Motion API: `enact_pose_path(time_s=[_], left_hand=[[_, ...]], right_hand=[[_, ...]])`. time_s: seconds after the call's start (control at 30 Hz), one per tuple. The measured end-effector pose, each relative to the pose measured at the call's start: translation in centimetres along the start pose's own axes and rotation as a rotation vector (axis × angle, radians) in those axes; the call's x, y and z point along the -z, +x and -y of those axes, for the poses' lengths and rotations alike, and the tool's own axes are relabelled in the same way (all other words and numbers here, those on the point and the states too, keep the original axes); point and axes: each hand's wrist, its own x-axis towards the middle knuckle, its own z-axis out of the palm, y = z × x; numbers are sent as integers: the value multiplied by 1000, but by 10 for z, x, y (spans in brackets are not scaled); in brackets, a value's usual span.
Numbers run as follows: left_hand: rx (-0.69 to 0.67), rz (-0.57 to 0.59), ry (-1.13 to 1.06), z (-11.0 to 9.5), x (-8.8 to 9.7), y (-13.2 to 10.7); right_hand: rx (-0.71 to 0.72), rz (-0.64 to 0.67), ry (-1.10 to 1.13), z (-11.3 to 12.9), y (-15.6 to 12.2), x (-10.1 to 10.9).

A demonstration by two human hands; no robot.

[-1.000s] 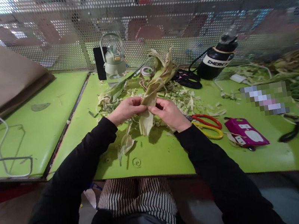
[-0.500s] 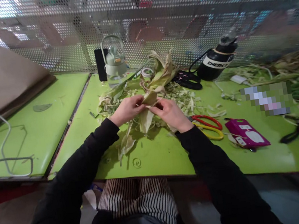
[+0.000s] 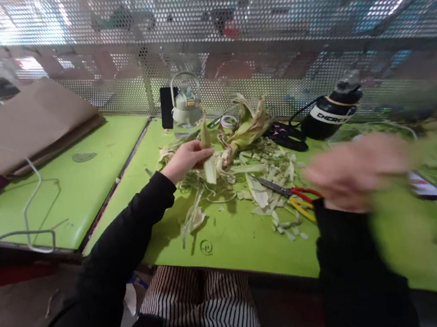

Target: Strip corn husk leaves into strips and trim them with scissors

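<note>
Between the fingers of my left hand [image 3: 188,160] is an upright strip of pale green corn husk [image 3: 210,171]. My right hand [image 3: 358,169] is over the right side of the table, smeared by motion. A pale greenish streak trails off its far side, too blurred to name. Scissors [image 3: 285,190] with red and yellow handles lie between my hands, partly behind the right sleeve. Behind my left hand is a bundle of dried corn husks [image 3: 249,128], with shredded husk bits [image 3: 268,161] scattered about.
At the back stand a clear bottle [image 3: 187,110] with a handle, a dark phone [image 3: 167,107] and a black bottle [image 3: 332,112]. Black-handled scissors [image 3: 286,136] lie nearby. Brown paper [image 3: 33,123] and a bent wire [image 3: 23,202] are on the left. A perforated metal screen [image 3: 199,39] closes the back.
My right hand has left the husk and swung far to the right. My left hand keeps a husk strip, now upright. The view has turned slightly left, and the scissors' blades show.
</note>
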Motion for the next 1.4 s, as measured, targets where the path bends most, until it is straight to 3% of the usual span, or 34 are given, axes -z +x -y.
enact_pose_path(time_s=[0.07, 0.13, 0.27, 0.5, 0.77, 0.87, 1.03, 1.13, 1.4], left_hand=[[2, 118, -74, 1, -15, -8], [9, 182, -129, 4, -24, -13], [90, 220, -203, 8, -28, -14], [219, 256, -307, 5, -23, -12], [240, 345, -381, 8, -17, -12], [218, 290, -353, 9, -19, -13], [82, 89, -275, 7, -28, -15], [27, 56, -218, 6, -34, -17], [330, 187, -395, 9, -30, -14]], right_hand=[[-29, 57, 113, -5, 18, -25], [-199, 110, 229, -14, 33, -48], [-321, -17, 253, -28, 42, -68], [-334, -33, 260, -33, 38, -62], [-343, -84, 329, -46, 34, -50], [-339, -72, 339, -47, 33, -49], [-274, -95, 269, -50, 35, -52], [-232, -91, 198, -52, 36, -58], [-192, -100, 15, -55, 32, -64]])
